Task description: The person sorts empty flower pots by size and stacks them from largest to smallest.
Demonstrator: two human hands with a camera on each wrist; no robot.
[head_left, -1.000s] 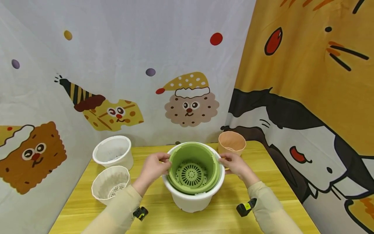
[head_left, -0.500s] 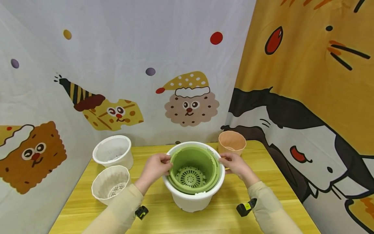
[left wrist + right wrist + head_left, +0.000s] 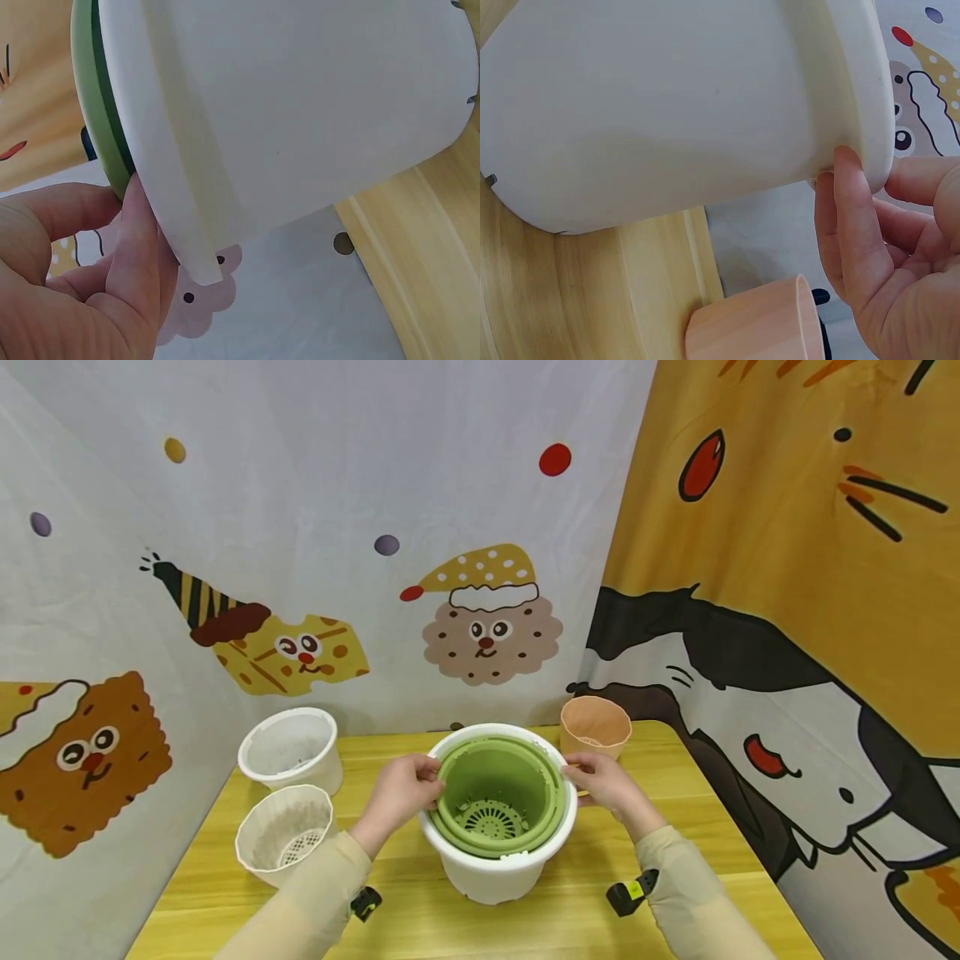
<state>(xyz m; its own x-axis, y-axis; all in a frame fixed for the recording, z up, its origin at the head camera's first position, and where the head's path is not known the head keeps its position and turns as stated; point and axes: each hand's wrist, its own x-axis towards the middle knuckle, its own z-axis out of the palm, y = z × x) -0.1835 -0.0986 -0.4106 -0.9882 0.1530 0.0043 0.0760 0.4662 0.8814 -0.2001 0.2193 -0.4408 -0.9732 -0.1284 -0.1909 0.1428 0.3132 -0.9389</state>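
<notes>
Pinching the rim of the green pot [image 3: 498, 768] between thumb and fingers of the left hand [image 3: 399, 795], with fingertips also close against the rim of the large white pot [image 3: 491, 881]. Gripping that white rim on the opposite side with the right hand [image 3: 609, 783], thumb on top and fingers underneath. Nested inside the large white pot, slotted base showing; standing slightly above the white rim beside the left hand. Cannot tell how deep inside. Resting upright on the wood-grain table [image 3: 420, 931], between both forearms. Off to the left, near the left sleeve [image 3: 307, 893], a cream pot [image 3: 258, 831] with a smaller white pot [image 3: 318, 768] just behind. Beyond the right hand, near the back edge, a peach pot [image 3: 596, 725]. Behind everything, a cartoon-printed cloth [image 3: 480, 460].
</notes>
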